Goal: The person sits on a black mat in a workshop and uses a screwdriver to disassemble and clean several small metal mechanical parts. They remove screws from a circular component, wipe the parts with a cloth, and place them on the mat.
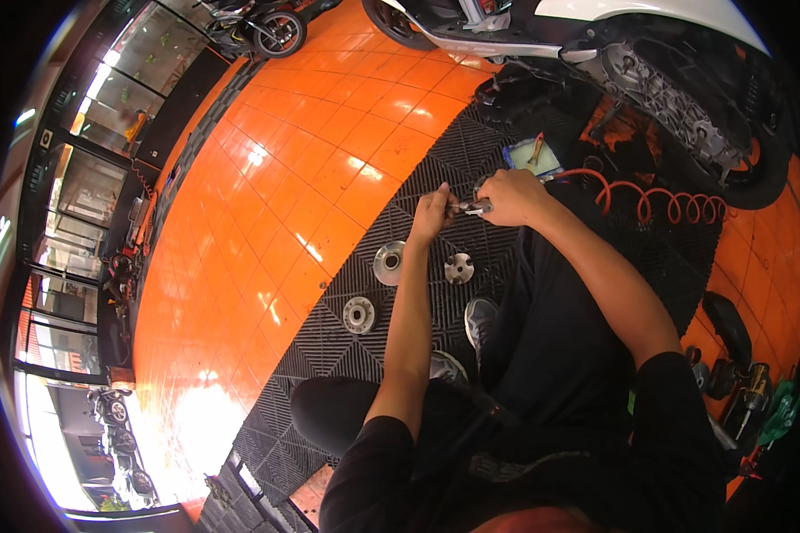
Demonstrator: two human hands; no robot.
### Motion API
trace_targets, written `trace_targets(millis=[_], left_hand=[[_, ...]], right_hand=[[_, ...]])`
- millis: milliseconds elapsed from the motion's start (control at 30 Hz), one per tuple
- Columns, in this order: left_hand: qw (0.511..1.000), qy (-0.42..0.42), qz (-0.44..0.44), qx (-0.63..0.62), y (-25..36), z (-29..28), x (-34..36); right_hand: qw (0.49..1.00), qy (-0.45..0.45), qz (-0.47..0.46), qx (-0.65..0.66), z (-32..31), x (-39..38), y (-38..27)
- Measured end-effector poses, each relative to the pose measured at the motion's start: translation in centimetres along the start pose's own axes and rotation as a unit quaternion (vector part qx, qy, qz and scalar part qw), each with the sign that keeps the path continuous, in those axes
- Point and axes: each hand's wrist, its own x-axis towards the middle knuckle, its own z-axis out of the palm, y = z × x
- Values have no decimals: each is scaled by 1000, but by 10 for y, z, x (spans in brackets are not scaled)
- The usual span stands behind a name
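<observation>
Below the right hand [512, 197], shirt lettering [517, 465] looks blurred.

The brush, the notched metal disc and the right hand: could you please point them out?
Brush [536, 151]: head view, around its middle.
Notched metal disc [458, 269]: head view, face, near the centre.
Right hand [514, 197]: head view, back of the hand.

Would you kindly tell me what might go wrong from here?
The left hand is close to the metal tool in the right hand, so a slip might hurt it. The red coiled hose passes beside the tray; a tug might shift the tray or the brush resting on it. The notched metal part lies on the mat near a shoe, which might knock it.
</observation>
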Motion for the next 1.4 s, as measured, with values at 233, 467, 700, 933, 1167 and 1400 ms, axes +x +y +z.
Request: trace_targets(millis=[233,467,700,933,1167,1400], left_hand=[[1000,14,-12,-7,2,4,-1],[999,-2,-25,-46,-3,1,0],[961,-31,-58,-267,-18,-5,1],[967,5,-40,-252,-4,7,-4],[964,9,-51,-259,-4,9,-3],[962,29,-45,-269,-6,11,-3]], right_hand=[[1000,-14,-1,-10,4,1,5],[999,-45,-2,-4,-3,1,2],[1000,5,-4,19,0,1,1],[999,12,-19,23,1,-2,1],[1000,-3,-21,2,2,-2,-1],[999,-20,-44,-17,-3,-5,-6]])
